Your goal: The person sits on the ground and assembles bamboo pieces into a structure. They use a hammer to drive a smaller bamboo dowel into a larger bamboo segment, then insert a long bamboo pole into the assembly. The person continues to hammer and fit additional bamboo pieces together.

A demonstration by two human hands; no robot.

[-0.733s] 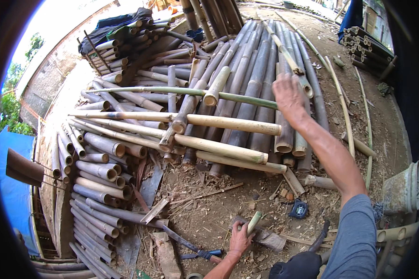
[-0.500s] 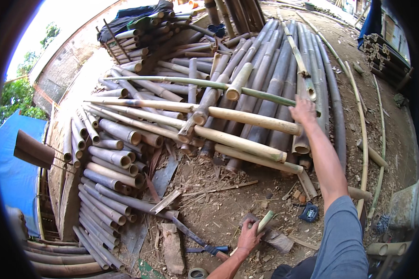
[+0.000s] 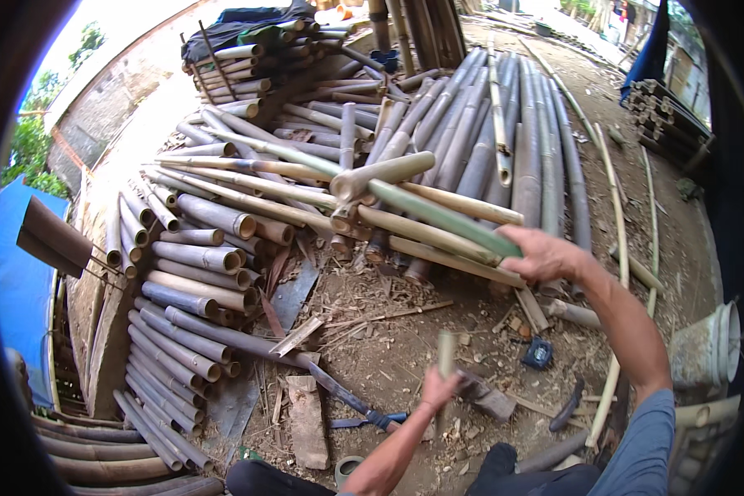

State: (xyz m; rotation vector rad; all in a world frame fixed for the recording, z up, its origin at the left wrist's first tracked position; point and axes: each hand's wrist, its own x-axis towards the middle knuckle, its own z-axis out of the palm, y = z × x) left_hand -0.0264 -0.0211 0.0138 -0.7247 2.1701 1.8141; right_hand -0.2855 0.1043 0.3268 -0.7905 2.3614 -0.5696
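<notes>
My right hand (image 3: 544, 255) is closed round the near end of a long green bamboo pole (image 3: 438, 212). The pole slants away to the far left, across several pale bamboo poles (image 3: 430, 233) and a short bamboo piece (image 3: 388, 172). Low in the middle, my left hand (image 3: 441, 387) grips a short bamboo stick (image 3: 446, 351), held roughly upright and slightly blurred. A wooden block (image 3: 489, 400) lies just right of that hand. To its left, a machete (image 3: 343, 393) rests with its handle toward me.
Stacked bamboo poles (image 3: 192, 256) fill the left side, their cut ends facing me. Dark long poles (image 3: 479, 165) lie at the far middle. A tape measure (image 3: 538, 354), a wooden plank (image 3: 307, 422) and a white bucket (image 3: 707, 343) stand or lie nearer.
My right hand has drawn the green pole's end nearer and lower. The left hand's stick has turned more upright. The short bamboo piece atop the poles has swung to lie more sideways.
</notes>
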